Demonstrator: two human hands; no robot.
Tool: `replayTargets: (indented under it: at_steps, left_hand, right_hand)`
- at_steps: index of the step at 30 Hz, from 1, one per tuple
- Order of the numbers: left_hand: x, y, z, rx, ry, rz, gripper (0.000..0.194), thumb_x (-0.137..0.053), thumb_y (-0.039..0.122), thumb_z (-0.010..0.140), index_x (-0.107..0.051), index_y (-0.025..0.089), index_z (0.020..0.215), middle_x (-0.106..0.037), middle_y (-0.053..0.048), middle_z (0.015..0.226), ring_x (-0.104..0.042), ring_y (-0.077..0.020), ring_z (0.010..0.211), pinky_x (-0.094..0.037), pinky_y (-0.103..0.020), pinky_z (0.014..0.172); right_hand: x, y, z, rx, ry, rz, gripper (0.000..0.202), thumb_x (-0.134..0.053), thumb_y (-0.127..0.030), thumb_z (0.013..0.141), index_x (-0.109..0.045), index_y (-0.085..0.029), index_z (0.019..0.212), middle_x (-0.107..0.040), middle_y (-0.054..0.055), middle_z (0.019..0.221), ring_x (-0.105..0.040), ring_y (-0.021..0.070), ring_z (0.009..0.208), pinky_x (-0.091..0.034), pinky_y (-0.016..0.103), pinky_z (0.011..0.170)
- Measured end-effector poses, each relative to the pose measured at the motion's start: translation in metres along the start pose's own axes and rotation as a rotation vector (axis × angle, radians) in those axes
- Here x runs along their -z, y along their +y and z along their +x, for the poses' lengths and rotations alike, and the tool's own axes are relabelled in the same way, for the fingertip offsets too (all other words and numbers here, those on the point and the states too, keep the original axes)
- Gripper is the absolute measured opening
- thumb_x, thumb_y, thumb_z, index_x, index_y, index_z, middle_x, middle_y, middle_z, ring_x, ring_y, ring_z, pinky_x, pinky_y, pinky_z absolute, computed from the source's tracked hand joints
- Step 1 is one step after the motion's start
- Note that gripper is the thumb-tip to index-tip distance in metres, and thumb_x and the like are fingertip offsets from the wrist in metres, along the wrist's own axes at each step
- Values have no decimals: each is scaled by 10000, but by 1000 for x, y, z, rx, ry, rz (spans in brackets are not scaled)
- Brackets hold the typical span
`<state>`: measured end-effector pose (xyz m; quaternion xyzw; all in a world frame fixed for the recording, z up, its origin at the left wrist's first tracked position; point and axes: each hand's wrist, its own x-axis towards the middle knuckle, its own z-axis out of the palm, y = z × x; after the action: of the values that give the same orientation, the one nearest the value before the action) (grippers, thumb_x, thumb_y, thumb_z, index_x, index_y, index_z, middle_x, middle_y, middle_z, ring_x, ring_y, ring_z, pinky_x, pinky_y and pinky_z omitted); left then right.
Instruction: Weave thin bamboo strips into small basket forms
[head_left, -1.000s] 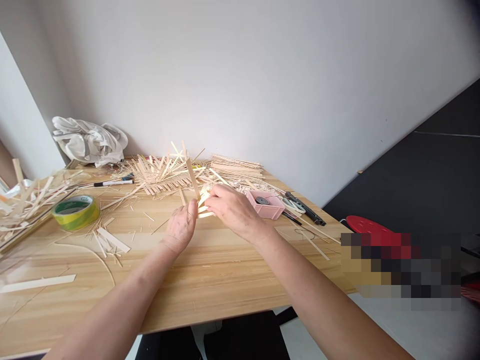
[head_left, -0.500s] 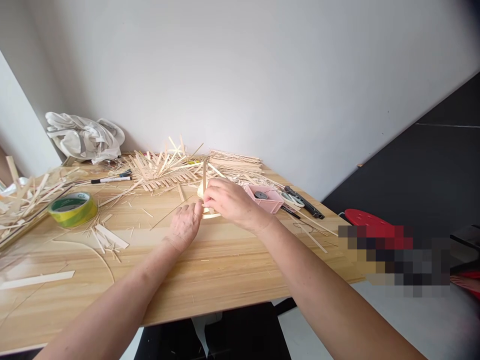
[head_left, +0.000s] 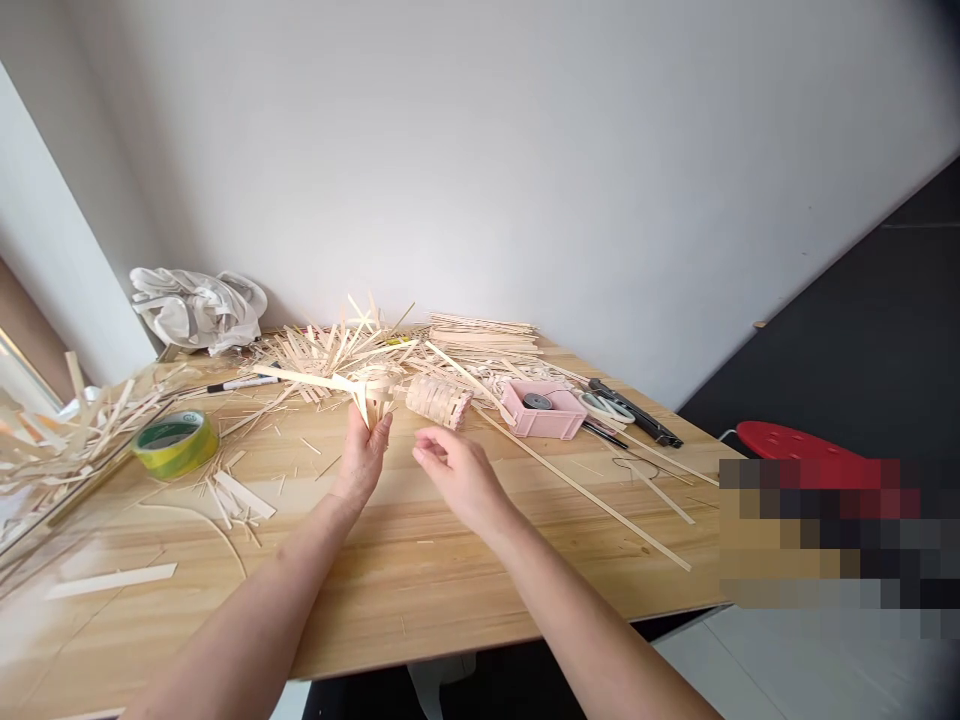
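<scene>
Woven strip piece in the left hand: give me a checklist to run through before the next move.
1. Left hand has a grip on the woven strip piece: ok.
2. Right hand free: ok, it looks empty.
3. Woven tube separate from the held piece: cannot tell, they nearly overlap in view.
4. Worktop right of the right hand clear: not ok, a long strip crosses it.
5. Spool inside the pink box: ok.
6. Weave tight: cannot tell, too small.

The left hand (head_left: 362, 455) grips a partly woven strip piece (head_left: 373, 388). The right hand (head_left: 459, 472) is unloaded, near a woven cylinder (head_left: 438, 401) on the worktop (head_left: 420, 590).
</scene>
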<state>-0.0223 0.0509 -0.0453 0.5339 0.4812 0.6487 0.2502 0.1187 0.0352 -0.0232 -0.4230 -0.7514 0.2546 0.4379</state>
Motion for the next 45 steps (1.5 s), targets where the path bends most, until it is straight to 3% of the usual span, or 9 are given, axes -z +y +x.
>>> replayTargets:
  at_steps: [2,4,8,15,19,28,34,38,45]
  left_hand:
    - [0,4,-1,53,-38,-163,135,-523,298,783,-446,191,808,-455,39,644,-434,-93,584,-378,-210,572]
    - [1,7,-3,106,-42,-276,161,-549,315,760,-460,182,778,-461,39,653,-443,-87,617,-383,-202,600]
    - [3,12,-2,237,-41,-448,228,-595,356,704,-464,169,694,-462,45,611,-438,-75,570,-373,-194,558]
    - [4,15,1,263,53,-484,246,-628,360,657,-500,169,747,-524,40,667,-476,-72,578,-405,-208,596]
    - [2,15,1,257,90,-403,220,-601,349,687,-518,181,801,-541,27,695,-514,-101,642,-421,-227,623]
    - [-1,6,-2,259,-4,-365,236,-553,376,739,-522,171,852,-562,-9,801,-542,-129,760,-441,-263,719]
    - [-1,4,-5,244,3,-294,243,-535,394,760,-526,170,855,-601,-31,864,-564,-147,821,-445,-285,752]
    - [-1,8,-8,209,-26,-244,271,-500,415,795,-508,176,921,-609,-51,928,-564,-167,909,-444,-289,767]
    - [2,18,-5,341,-70,-317,393,-655,421,666,-462,194,922,-628,-10,828,-565,-115,625,-390,-193,466]
  right_hand:
    - [-20,0,4,-72,-29,51,220,-552,-167,741,-577,-155,959,-654,97,965,-611,192,874,-476,322,742]
    - [-34,-7,11,-101,-69,81,233,-551,-182,746,-563,-158,977,-639,108,1016,-589,217,963,-471,344,771]
    - [-48,-23,20,-131,-102,117,225,-523,-129,749,-530,-169,970,-657,86,958,-614,212,889,-478,328,721]
    - [-57,-27,24,-149,-79,101,304,-498,-153,792,-469,-167,1094,-660,115,994,-619,223,894,-468,354,755]
    - [-58,-27,25,-92,-157,24,246,-425,-168,839,-512,-129,1065,-639,157,1018,-599,236,940,-460,354,771]
    - [-58,-12,23,85,-183,-175,279,-320,-173,888,-507,-88,1077,-586,171,1017,-559,210,913,-454,325,757]
    - [-60,-11,19,58,-133,-11,316,-277,-276,927,-515,-184,1113,-597,108,1022,-566,191,900,-453,326,755]
    - [-57,-5,23,117,-166,144,280,-292,-239,914,-535,-171,1035,-622,87,944,-575,173,841,-464,307,725]
    - [-57,6,26,1,-289,485,293,-313,-314,909,-501,-186,1093,-565,34,795,-545,127,677,-473,253,607]
